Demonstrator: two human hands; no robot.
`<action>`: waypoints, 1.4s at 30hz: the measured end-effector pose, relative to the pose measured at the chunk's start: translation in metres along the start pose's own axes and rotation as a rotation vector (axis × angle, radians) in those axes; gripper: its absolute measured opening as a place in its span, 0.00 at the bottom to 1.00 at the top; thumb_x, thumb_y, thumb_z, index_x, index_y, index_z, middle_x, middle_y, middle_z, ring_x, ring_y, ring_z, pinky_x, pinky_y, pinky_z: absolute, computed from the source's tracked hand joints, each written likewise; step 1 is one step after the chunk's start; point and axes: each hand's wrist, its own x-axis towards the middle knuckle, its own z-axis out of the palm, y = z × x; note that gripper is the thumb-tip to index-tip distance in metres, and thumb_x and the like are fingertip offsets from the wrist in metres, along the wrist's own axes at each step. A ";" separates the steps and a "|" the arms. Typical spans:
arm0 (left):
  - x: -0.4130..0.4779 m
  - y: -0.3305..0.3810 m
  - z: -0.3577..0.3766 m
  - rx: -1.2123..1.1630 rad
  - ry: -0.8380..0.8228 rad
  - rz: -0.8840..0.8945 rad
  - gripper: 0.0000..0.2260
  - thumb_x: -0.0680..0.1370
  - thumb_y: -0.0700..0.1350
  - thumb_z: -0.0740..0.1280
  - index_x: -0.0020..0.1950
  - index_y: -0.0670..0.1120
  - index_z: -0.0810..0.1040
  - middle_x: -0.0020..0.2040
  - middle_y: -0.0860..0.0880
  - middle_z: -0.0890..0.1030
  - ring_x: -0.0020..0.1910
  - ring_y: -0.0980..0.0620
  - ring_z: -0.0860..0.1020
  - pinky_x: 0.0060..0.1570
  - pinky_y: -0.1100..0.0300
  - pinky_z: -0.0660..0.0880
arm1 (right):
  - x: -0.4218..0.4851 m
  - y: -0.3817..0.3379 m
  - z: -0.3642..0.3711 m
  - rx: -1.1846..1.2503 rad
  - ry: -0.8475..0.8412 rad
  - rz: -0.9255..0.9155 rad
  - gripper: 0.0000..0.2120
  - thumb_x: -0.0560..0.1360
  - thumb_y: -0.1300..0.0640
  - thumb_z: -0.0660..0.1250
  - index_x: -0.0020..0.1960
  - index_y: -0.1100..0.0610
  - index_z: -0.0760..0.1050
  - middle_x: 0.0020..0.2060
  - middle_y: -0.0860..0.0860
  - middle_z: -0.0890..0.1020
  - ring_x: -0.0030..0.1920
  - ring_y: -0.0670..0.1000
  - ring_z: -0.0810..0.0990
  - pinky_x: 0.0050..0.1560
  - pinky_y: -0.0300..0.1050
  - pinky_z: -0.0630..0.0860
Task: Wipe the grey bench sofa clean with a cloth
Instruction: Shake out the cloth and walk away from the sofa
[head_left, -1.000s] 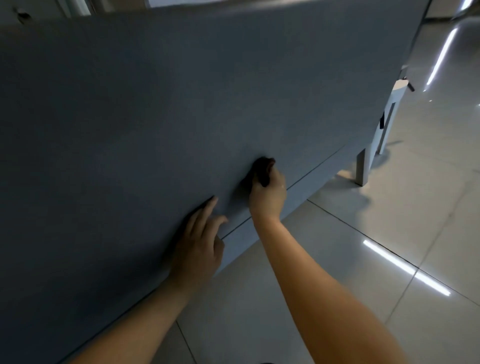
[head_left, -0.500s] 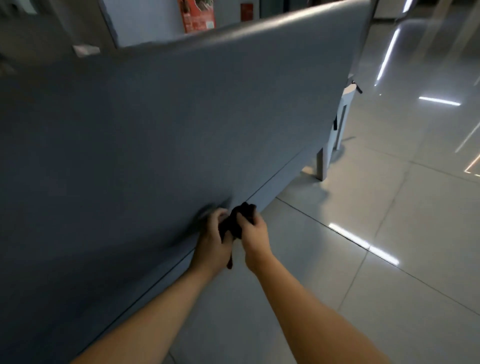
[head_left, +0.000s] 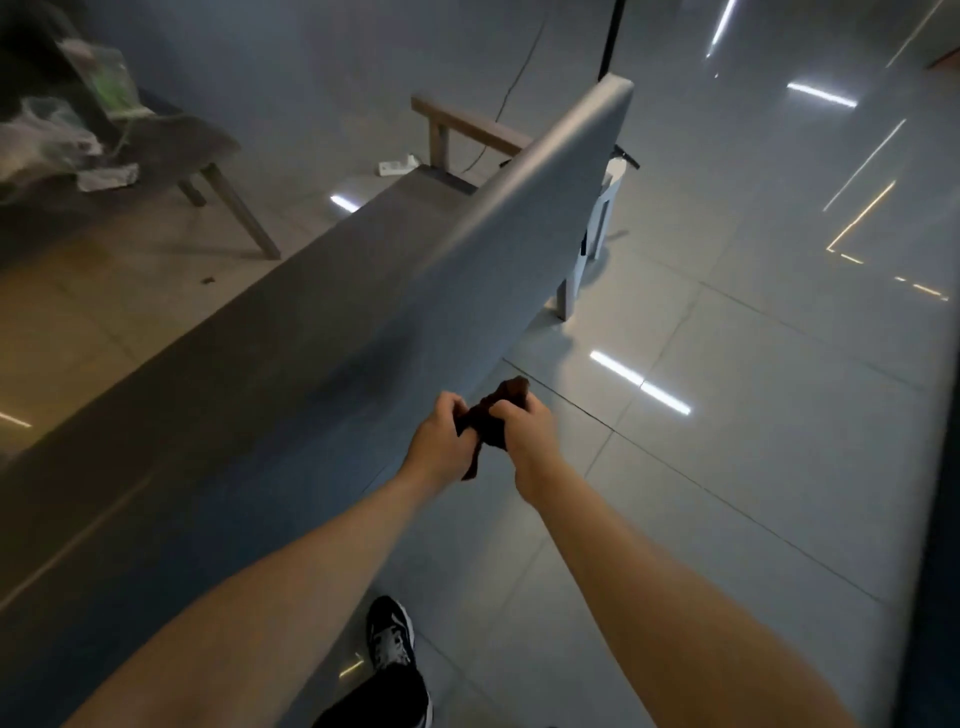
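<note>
While both arms reach forward, the left hand (head_left: 439, 435) and the right hand (head_left: 525, 431) each close their grip on a dark bunched cloth (head_left: 491, 415), held between them with one end hanging down. The cloth sits in the air just right of the backrest of the grey bench (head_left: 467, 291), above the tiled floor (head_left: 727, 441); whether it touches the backrest cannot be told. A dark shoe (head_left: 390, 639) stands near, below the arms; a chair (head_left: 208, 150) stands far left.
</note>
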 end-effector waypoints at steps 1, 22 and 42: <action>-0.015 0.021 -0.007 0.006 -0.034 0.015 0.09 0.81 0.45 0.65 0.49 0.53 0.65 0.41 0.49 0.78 0.37 0.48 0.79 0.29 0.60 0.72 | -0.017 -0.017 -0.008 -0.022 0.024 0.005 0.04 0.74 0.67 0.65 0.48 0.65 0.77 0.45 0.59 0.80 0.43 0.55 0.81 0.37 0.43 0.80; -0.018 0.291 0.003 -0.290 -0.024 0.006 0.06 0.80 0.42 0.62 0.47 0.46 0.78 0.40 0.49 0.81 0.41 0.50 0.80 0.38 0.59 0.74 | -0.045 -0.240 -0.150 -0.070 0.154 -0.031 0.10 0.83 0.52 0.61 0.62 0.55 0.73 0.53 0.55 0.80 0.53 0.54 0.80 0.48 0.48 0.78; 0.284 0.591 0.238 -0.597 -0.330 -0.102 0.15 0.81 0.52 0.63 0.50 0.43 0.83 0.44 0.42 0.86 0.44 0.46 0.83 0.49 0.51 0.77 | 0.246 -0.438 -0.463 0.230 0.360 -0.025 0.21 0.78 0.61 0.69 0.69 0.53 0.70 0.57 0.56 0.81 0.54 0.56 0.83 0.55 0.53 0.82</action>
